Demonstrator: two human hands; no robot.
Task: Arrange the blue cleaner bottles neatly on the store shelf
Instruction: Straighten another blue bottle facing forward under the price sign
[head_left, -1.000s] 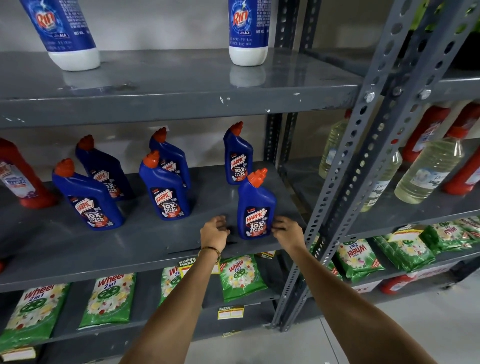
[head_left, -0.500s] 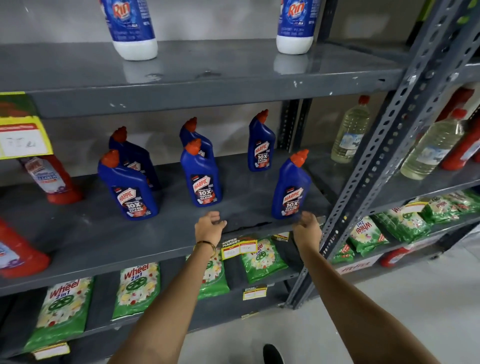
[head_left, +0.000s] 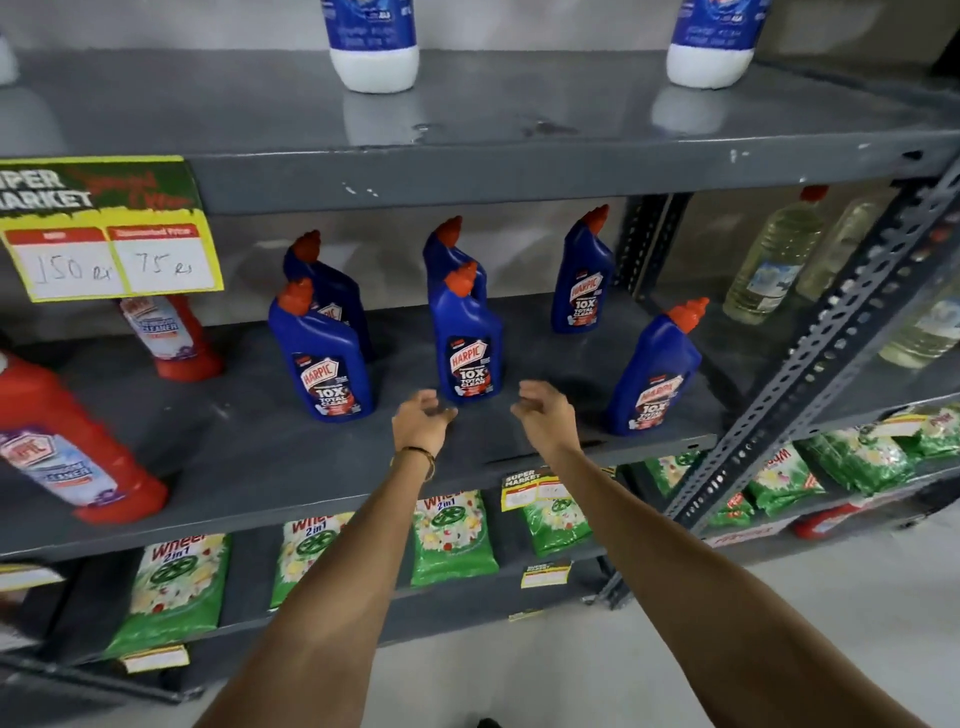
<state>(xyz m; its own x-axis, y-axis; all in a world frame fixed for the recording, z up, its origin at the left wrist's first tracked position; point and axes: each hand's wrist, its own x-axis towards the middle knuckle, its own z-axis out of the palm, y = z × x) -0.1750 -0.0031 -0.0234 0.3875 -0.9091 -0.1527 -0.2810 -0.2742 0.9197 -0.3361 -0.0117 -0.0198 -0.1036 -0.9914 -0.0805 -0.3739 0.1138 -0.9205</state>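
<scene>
Reaching in at frame centre, the left hand (head_left: 422, 420) and right hand (head_left: 545, 415) hover empty with fingers loosely curled apart, flanking the front-middle Harpic bottle (head_left: 469, 343); five other blue Harpic bottles stand scattered across the grey middle shelf (head_left: 260, 467)

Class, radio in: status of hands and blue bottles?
Left hand, right hand open, empty. Middle front blue bottle upright just beyond them. Nothing in between.
</scene>
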